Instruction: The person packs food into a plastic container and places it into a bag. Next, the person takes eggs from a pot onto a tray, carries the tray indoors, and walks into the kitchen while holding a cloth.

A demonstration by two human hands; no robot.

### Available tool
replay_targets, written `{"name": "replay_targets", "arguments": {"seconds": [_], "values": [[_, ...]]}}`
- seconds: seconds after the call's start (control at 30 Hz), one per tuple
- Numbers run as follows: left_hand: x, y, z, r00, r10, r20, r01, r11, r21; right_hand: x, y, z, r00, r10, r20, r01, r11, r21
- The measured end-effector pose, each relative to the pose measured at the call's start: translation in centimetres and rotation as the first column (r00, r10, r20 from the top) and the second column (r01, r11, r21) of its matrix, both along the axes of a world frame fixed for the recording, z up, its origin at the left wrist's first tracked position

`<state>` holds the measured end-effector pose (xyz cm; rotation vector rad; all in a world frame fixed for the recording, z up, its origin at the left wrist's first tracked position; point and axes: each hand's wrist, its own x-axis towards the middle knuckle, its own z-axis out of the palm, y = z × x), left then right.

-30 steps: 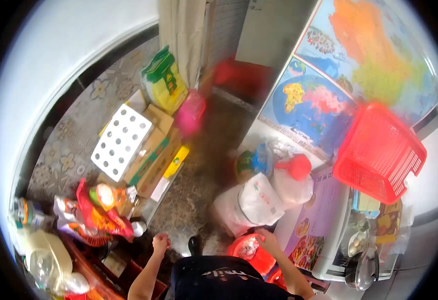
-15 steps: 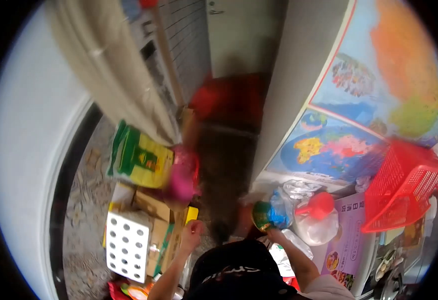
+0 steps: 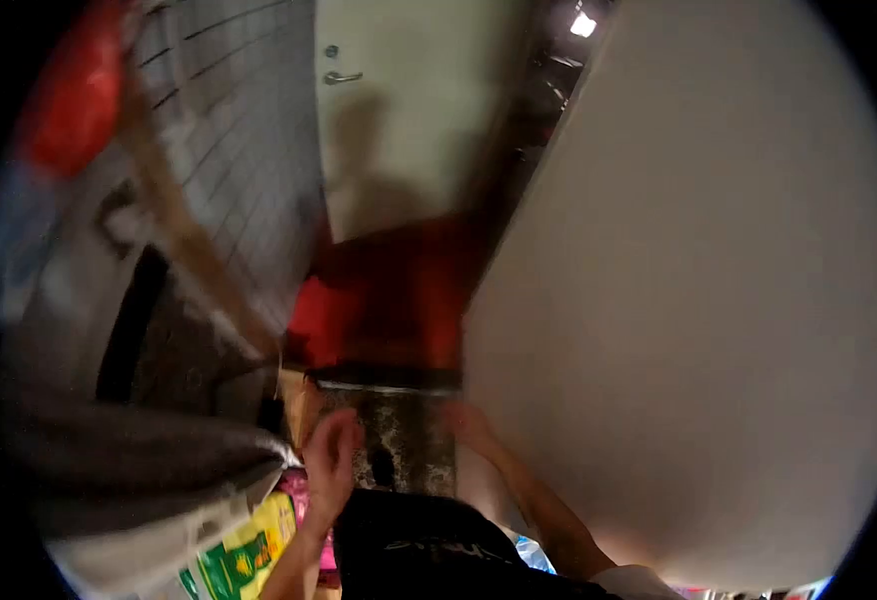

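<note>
My left hand (image 3: 331, 447) is raised in front of my body at lower centre, its fingers curved and apart, with nothing between them. Below it lie a pink item (image 3: 297, 488) and a green and yellow bag (image 3: 249, 550). My right hand (image 3: 467, 424) is near the edge of a large pale panel (image 3: 679, 300); motion blurs its fingers. The patterned floor (image 3: 404, 430) shows between the two hands.
A pale door (image 3: 409, 120) with a metal handle (image 3: 343, 78) stands ahead, beyond a red floor area (image 3: 389, 290). Along the left are a tiled wall (image 3: 249, 130), a red hanging item (image 3: 79, 100) and a curtain (image 3: 139, 480).
The view has moved forward towards the door. The maps, red basket and boxes have left the view. Both hands are raised, and my right hand is away from the bags it was near.
</note>
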<state>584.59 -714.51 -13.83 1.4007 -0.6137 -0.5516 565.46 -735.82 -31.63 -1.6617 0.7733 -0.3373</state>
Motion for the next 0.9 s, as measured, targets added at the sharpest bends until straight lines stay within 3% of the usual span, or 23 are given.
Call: {"name": "replay_targets", "arguments": {"seconds": [0.07,0.1,0.17,0.23,0.3,0.37,0.43,0.47,0.5,0.53,0.6,0.63,0.7,0.73,0.8,0.9], "values": [[5.4,-8.1,8.1,0.951,-0.044,0.305,0.080,0.991,-0.107,0.9,-3.4,1.1,0.954,-0.273,-0.128,0.277,0.961,0.019],[7.9,-11.6,11.2,0.884,-0.050,0.464,0.137,0.978,-0.157,2.0,-4.9,3.0,0.834,-0.432,-0.344,0.345,0.894,-0.285],[12.3,-18.3,13.5,0.779,0.105,0.618,0.203,0.890,-0.407,1.9,-11.0,3.4,0.843,-0.363,-0.397,0.287,0.928,-0.237],[17.4,-24.0,17.9,0.614,0.056,0.787,0.265,0.925,-0.273,3.2,-15.6,0.9,0.876,-0.434,-0.211,0.388,0.894,-0.226],[23.0,-31.8,14.5,0.336,0.273,0.901,0.131,0.934,-0.332,6.6,-21.6,-2.7,0.853,-0.492,-0.172,0.478,0.870,-0.120],[24.8,-36.3,18.4,0.445,0.072,0.893,0.155,0.976,-0.156,8.0,-23.9,-7.2,0.862,-0.488,-0.136,0.493,0.870,0.001],[27.8,-44.8,23.9,0.515,-0.089,0.852,0.164,0.986,0.004,12.9,-33.1,-12.9,0.902,-0.430,-0.033,0.431,0.897,0.095],[28.4,-47.8,26.7,0.544,-0.195,0.816,0.190,0.976,0.107,16.7,-37.3,-9.7,0.917,-0.332,-0.221,0.283,0.932,-0.225],[29.9,-50.8,28.9,0.564,-0.318,0.762,0.236,0.947,0.219,22.1,-40.5,-6.1,0.855,-0.289,-0.430,0.062,0.881,-0.469],[31.4,-54.3,29.7,0.605,-0.290,0.742,0.295,0.947,0.129,26.3,-44.0,-5.0,0.929,-0.322,-0.185,0.291,0.941,-0.173],[33.8,-60.7,31.3,0.571,-0.243,0.784,0.324,0.944,0.057,32.3,-52.2,-1.0,0.917,-0.371,0.144,0.365,0.928,0.068],[35.0,-63.9,32.2,0.546,-0.228,0.806,0.332,0.942,0.042,34.9,-56.2,2.7,0.925,-0.316,0.212,0.330,0.943,-0.035],[37.0,-69.9,33.9,0.501,-0.217,0.838,0.372,0.928,0.018,38.6,-62.5,13.4,0.932,-0.360,-0.036,0.338,0.901,-0.272],[37.6,-72.6,34.5,0.475,-0.215,0.853,0.402,0.916,0.007,39.0,-65.9,15.8,0.925,-0.380,-0.033,0.347,0.874,-0.339],[37.8,-76.1,35.1,0.428,-0.212,0.879,0.456,0.890,-0.007,38.1,-69.6,18.4,0.921,-0.390,-0.014,0.340,0.820,-0.461],[41.0,-84.2,34.5,0.362,-0.224,0.905,0.563,0.826,-0.021,36.8,-74.5,17.0,0.819,-0.557,-0.139,0.450,0.773,-0.448]]}}
